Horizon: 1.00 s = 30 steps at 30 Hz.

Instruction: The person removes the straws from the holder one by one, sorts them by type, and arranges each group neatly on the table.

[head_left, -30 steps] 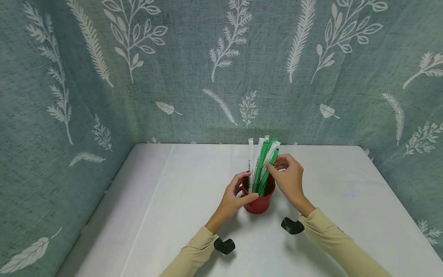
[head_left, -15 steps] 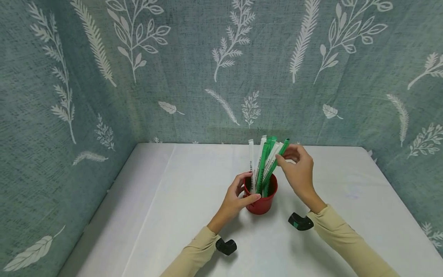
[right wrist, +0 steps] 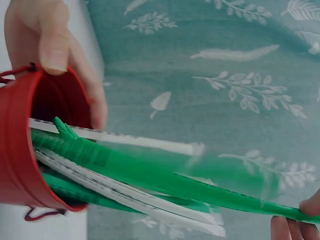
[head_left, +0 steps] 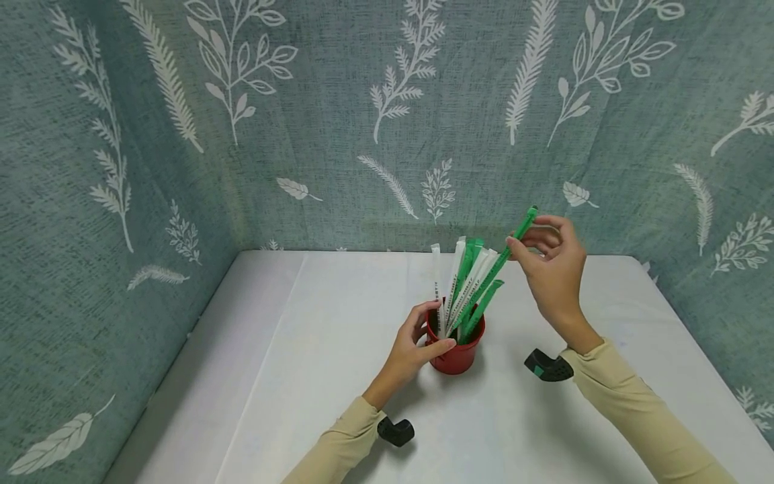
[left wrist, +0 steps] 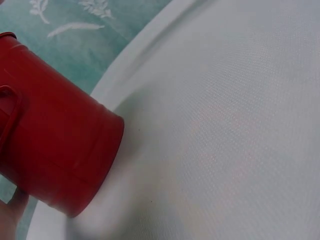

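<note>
A small red bucket (head_left: 455, 361) stands upright on the white table with several wrapped straws, some white (head_left: 436, 272) and some green (head_left: 486, 306), leaning in it. My left hand (head_left: 410, 346) grips the bucket's rim from the left, its thumb in front. Up to the right, my right hand (head_left: 556, 265) pinches a green wrapped straw (head_left: 515, 240) near its top. That straw slants out of the bucket, its lower part among the others. In the right wrist view, fingertips (right wrist: 309, 212) hold the green straw's end. The bucket's side (left wrist: 55, 130) fills the left of the left wrist view.
A green-grey cloth with white leaf prints (head_left: 326, 134) hangs behind and at both sides of the white table (head_left: 314, 316). A black camera (head_left: 396, 431) sits at the left wrist and another (head_left: 548, 366) at the right wrist.
My right hand has moved up and to the right, drawing the green wrapped straw partly out of the bucket. Other straws have shifted a little. My left hand keeps its hold on the bucket.
</note>
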Motion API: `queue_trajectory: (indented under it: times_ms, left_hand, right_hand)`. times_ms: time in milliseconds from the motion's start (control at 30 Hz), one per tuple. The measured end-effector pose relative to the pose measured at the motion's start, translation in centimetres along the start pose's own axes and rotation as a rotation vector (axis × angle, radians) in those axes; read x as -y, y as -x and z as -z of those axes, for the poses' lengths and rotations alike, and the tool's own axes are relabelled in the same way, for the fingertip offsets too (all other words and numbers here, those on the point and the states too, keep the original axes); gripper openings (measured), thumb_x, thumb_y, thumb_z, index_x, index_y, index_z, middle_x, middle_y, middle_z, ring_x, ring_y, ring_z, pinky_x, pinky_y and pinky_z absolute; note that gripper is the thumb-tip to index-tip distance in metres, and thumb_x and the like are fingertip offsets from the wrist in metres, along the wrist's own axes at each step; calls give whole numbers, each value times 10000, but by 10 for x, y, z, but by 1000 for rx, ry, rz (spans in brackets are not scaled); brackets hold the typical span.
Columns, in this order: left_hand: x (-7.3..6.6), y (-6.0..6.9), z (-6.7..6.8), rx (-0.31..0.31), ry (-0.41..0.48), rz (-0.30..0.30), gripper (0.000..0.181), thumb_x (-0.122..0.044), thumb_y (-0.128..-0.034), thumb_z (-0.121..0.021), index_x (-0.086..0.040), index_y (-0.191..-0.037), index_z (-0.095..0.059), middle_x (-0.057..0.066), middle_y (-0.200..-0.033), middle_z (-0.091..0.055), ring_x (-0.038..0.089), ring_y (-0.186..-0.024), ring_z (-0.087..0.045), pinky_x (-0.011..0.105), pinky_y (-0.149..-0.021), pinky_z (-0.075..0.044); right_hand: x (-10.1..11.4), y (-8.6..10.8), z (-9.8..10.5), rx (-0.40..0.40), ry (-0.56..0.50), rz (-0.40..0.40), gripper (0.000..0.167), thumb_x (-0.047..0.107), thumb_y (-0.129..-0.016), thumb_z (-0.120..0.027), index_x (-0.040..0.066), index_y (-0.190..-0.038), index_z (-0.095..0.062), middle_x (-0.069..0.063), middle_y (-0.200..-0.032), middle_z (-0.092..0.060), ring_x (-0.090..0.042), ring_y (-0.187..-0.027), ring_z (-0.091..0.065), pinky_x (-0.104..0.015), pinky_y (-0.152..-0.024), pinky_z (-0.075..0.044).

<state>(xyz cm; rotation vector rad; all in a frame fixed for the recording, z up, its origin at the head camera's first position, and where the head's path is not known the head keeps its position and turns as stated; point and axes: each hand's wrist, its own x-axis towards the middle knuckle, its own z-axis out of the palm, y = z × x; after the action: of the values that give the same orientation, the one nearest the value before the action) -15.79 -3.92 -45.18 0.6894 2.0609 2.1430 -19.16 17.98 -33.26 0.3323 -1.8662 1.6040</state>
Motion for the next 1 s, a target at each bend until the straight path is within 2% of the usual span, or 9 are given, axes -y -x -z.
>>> queue_trajectory:
  times_ms: [300,533,667,833,1000]
  left_hand:
    - [1,-1,0,3,9,-17,618,-92,-850,-677,-15,-1380,-369,144,-1406,-425,292,-1261,-428,496,-1030,-299]
    - [2,0,1,-3,5,-14,618,-95,-849,-678,-21,-1380,-371,135,-1396,-434,282,-1261,-425,493,-1030,-304]
    - [2,0,1,-1,3,-16,617,-87,-848,-677,-24,-1381,-373,132,-1397,-434,280,-1261,-424,484,-1028,-310]
    - [1,0,0,-2,2,-21,615,-73,-848,-671,-13,-1381,-371,139,-1404,-430,282,-1266,-419,485,-1026,-309]
    - [1,0,0,4,4,-17,616,-86,-849,-670,-14,-1381,-368,143,-1405,-429,285,-1263,-417,499,-1030,-299]
  right_hand:
    - [10,-18,13,-66,-64,31,393,-54,-832,-654,14,-1196,-521,-144,-970,-615,-134,-794,-628,-209,-663,-514]
    - [10,-22,20,-69,-89,20,389,-77,-818,-658,9,-1182,-552,-102,-943,-619,-138,-770,-622,-205,-618,-512]
    - [6,-19,22,-34,-39,-17,378,-72,-822,-657,-1,-1182,-565,-60,-929,-620,-118,-751,-619,-203,-595,-510]
    - [-5,-14,22,51,67,-69,385,-47,-834,-659,-34,-1205,-557,-14,-900,-611,-80,-711,-617,-222,-570,-514]
    - [-16,-9,22,119,123,-133,400,-5,-852,-658,-45,-1231,-538,-29,-893,-598,-56,-717,-610,-231,-559,-521]
